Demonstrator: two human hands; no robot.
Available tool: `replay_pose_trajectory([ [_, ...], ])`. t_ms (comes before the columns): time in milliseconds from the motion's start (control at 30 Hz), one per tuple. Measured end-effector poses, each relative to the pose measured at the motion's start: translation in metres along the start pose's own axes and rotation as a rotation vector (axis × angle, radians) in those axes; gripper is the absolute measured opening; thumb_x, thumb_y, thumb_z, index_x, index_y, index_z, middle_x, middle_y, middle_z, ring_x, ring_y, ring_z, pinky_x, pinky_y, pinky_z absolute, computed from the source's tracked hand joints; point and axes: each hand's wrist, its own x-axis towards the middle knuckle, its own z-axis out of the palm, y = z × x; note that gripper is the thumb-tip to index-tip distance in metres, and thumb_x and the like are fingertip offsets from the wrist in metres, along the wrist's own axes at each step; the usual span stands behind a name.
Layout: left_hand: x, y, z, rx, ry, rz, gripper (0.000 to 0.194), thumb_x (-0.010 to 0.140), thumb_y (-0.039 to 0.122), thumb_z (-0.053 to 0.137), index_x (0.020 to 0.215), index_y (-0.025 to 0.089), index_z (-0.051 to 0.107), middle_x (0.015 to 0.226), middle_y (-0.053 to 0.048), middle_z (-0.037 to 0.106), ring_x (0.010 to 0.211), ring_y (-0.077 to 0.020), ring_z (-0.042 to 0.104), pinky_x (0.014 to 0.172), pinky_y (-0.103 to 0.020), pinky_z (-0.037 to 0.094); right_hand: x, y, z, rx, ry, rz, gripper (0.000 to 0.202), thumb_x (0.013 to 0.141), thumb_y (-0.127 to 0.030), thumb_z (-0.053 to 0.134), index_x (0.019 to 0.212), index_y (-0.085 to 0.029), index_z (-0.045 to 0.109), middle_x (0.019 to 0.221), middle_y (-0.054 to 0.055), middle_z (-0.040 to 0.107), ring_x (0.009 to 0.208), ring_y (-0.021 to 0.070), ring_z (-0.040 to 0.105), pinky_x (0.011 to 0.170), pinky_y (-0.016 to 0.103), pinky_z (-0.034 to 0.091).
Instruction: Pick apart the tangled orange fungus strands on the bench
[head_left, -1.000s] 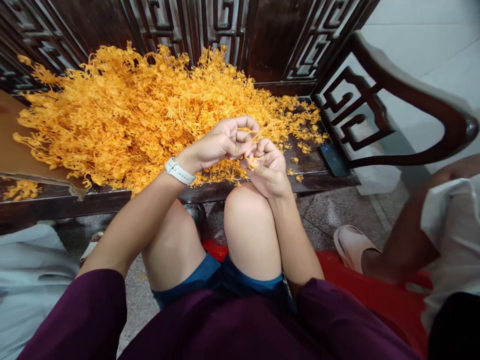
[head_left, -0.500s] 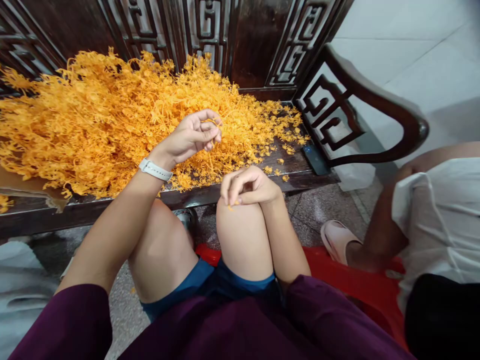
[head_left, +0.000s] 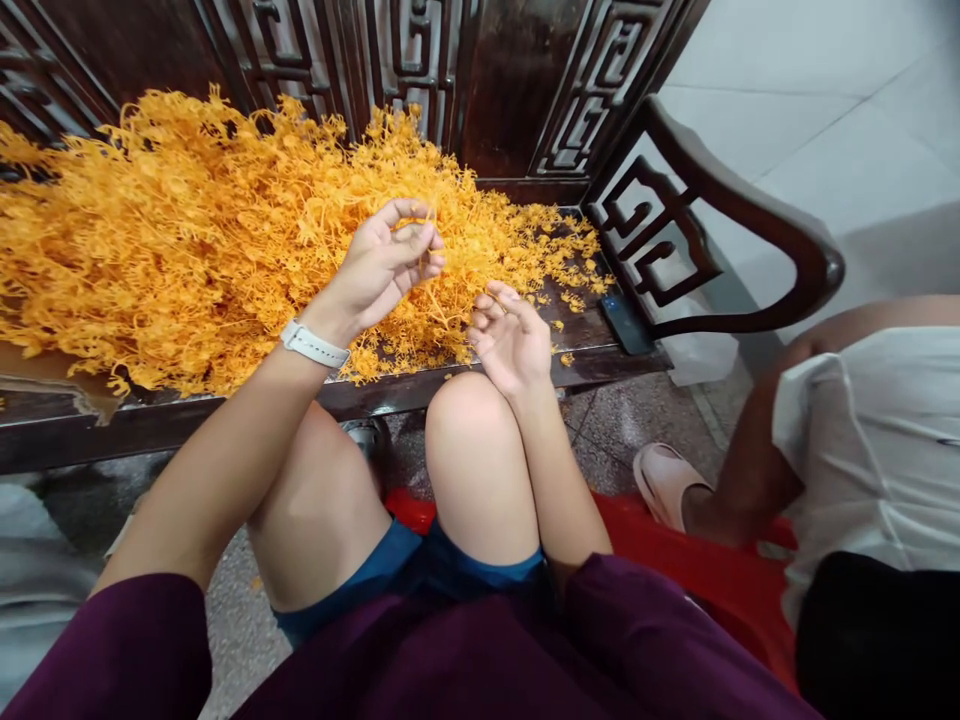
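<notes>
My left hand [head_left: 397,255], wearing a pale watch strap at the wrist, is closed in a pinch on a thin orange plastic flower stem [head_left: 429,215]. It is held up in front of a large heap of orange plastic flower sprigs [head_left: 247,240]. Lower and to the right, my right hand [head_left: 511,338] is turned palm up above my right knee. Its fingers are loosely bent and apart, close to the front of the heap, and nothing shows in them.
The heap lies on a dark carved wooden bench [head_left: 510,375] with loose orange bits at its right end. A phone [head_left: 626,322] rests by the curved armrest [head_left: 787,240]. Cardboard [head_left: 60,375] sits at the left. Another person's leg [head_left: 757,460] is at the right.
My right hand has risen from the knee toward the heap and turned palm up; its pinch on a small orange bit has loosened. The left hand has opened slightly around its stem.
</notes>
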Motion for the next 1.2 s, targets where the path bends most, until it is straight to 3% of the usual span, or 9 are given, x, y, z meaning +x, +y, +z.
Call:
replay_pose_trajectory([
  [100,0.006,-0.001,-0.005,-0.069,0.076,0.052,0.025,0.099,0.025,0.081,0.111,0.025,0.059,0.096,0.003,0.075,0.089,-0.0086,0.08,0.086,-0.019,0.065,0.001,0.005,0.003,-0.17,0.159,-0.141,0.029,0.073,-0.023,0.091,0.097,-0.025,0.074,0.095,-0.004,0.069,0.078,0.0087,0.059,0.067,0.02,0.048],
  [167,0.011,-0.002,-0.013,-0.094,0.121,0.087,0.023,0.1,0.026,0.08,0.111,0.026,0.059,0.1,0.002,0.077,0.099,-0.0104,0.081,0.092,-0.02,0.065,0.001,0.007,0.002,-0.225,0.189,-0.172,0.027,0.075,-0.03,0.091,0.098,-0.026,0.076,0.099,-0.003,0.071,0.084,0.0104,0.062,0.072,0.021,0.05],
  [300,0.023,-0.008,-0.033,-0.085,0.137,0.19,0.021,0.101,0.032,0.079,0.113,0.028,0.062,0.102,0.002,0.079,0.113,-0.0111,0.08,0.098,-0.019,0.064,-0.003,0.005,0.002,-0.341,-0.009,-0.067,0.036,0.087,-0.054,0.085,0.109,-0.027,0.08,0.114,0.004,0.079,0.099,0.017,0.069,0.082,0.028,0.055],
  [433,0.027,-0.008,-0.043,0.077,0.037,0.212,0.026,0.105,0.055,0.07,0.118,0.033,0.065,0.101,0.0,0.079,0.12,-0.0134,0.077,0.09,-0.02,0.064,-0.005,0.008,0.005,-0.561,-0.167,-0.053,0.036,0.082,-0.043,0.095,0.111,-0.027,0.082,0.105,0.003,0.08,0.095,0.017,0.069,0.085,0.031,0.054],
  [600,0.018,0.005,-0.032,0.17,0.053,0.178,0.031,0.105,0.061,0.067,0.119,0.033,0.064,0.095,0.001,0.075,0.104,-0.0115,0.076,0.081,-0.02,0.06,-0.003,0.013,0.005,-0.57,-0.205,-0.123,0.024,0.082,-0.042,0.095,0.09,-0.024,0.081,0.084,-0.001,0.072,0.076,0.0132,0.061,0.076,0.03,0.052],
  [700,0.007,0.017,-0.022,0.177,0.036,0.158,0.027,0.109,0.057,0.061,0.12,0.033,0.066,0.089,0.0,0.07,0.085,-0.0105,0.07,0.072,-0.021,0.058,-0.003,0.012,0.004,-0.492,-0.153,-0.1,0.023,0.086,-0.043,0.092,0.093,-0.025,0.08,0.086,-0.001,0.072,0.077,0.0125,0.064,0.071,0.028,0.05],
  [933,-0.014,0.036,-0.004,0.088,-0.037,0.1,0.032,0.116,0.045,0.045,0.104,0.026,0.067,0.061,0.005,0.031,0.047,-0.0076,0.03,0.047,-0.022,0.039,-0.003,0.008,0.006,-0.444,-0.143,-0.029,0.042,0.091,-0.057,0.086,0.115,-0.026,0.072,0.095,0.002,0.081,0.08,0.0134,0.068,0.073,0.027,0.055],
  [1067,-0.021,0.034,0.009,0.065,-0.175,-0.037,0.05,0.113,0.065,0.04,0.096,0.025,0.065,0.054,0.008,0.016,0.04,-0.006,0.016,0.04,-0.022,0.026,-0.001,0.009,0.01,-0.415,-0.197,0.02,0.058,0.088,-0.066,0.085,0.127,-0.028,0.065,0.101,0.003,0.084,0.083,0.0157,0.073,0.071,0.028,0.057],
  [1200,-0.028,0.027,0.02,0.032,-0.497,-0.203,0.067,0.106,0.079,0.039,0.084,0.023,0.07,0.044,0.008,0.022,0.037,-0.005,0.012,0.04,-0.023,0.016,0.002,0.011,0.01,-0.339,-0.175,-0.008,0.066,0.08,-0.06,0.095,0.13,-0.034,0.06,0.1,-0.002,0.081,0.084,0.0168,0.074,0.072,0.029,0.06],
])
